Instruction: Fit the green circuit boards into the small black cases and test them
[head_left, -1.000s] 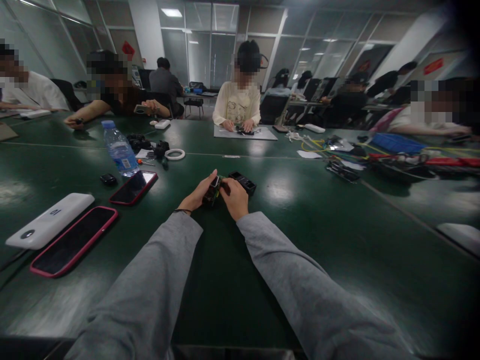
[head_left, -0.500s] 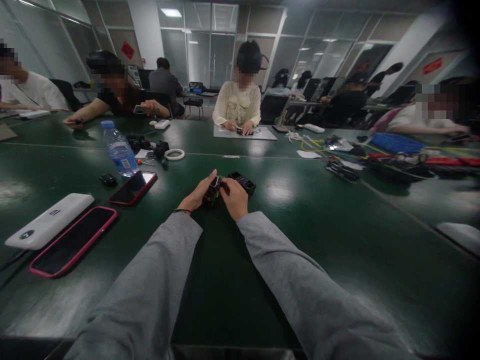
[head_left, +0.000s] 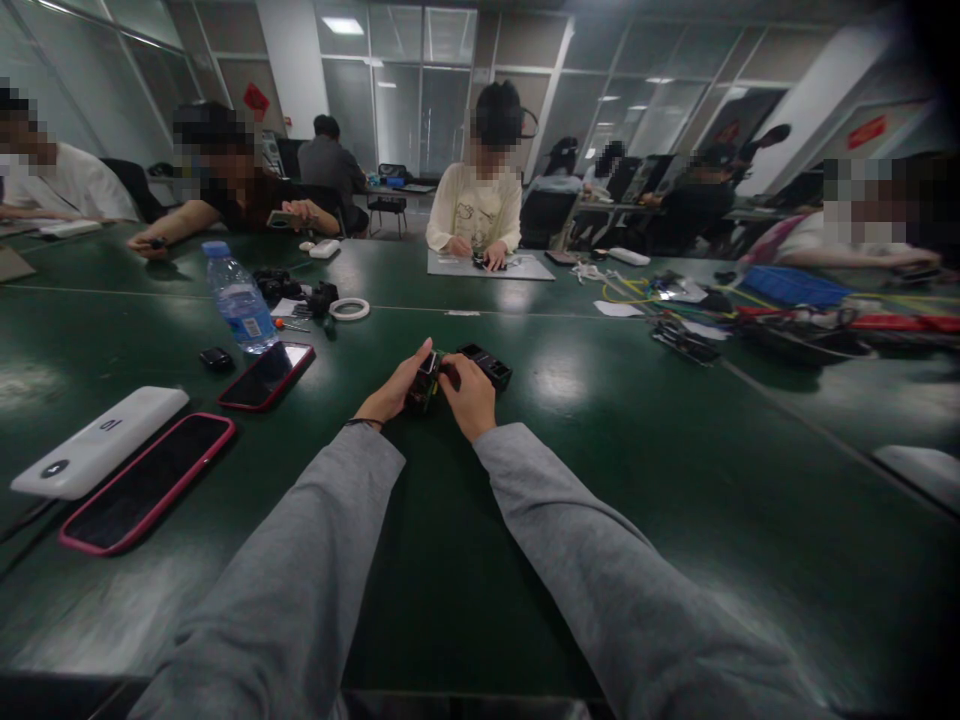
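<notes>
Left hand (head_left: 395,388) fingers closed round small black part (head_left: 424,383), right hand (head_left: 466,393) fingers gripping its other side, part held just above green bench (head_left: 465,560), black housing (head_left: 486,364) just behind, red-cased phone (head_left: 267,375) and water bottle (head_left: 238,298) to left.

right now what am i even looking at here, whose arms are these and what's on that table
The picture comes from a camera worn on a person's head, looking forward and down, so the two grey-sleeved arms are that person's own. The left hand and right hand together keep a grip on a small black device, with a second black part lying just beyond it. All this is over a dark green table. To the left lie a red-edged phone, a white power bank, another phone and a water bottle. Other people sit at work across the table.
</notes>
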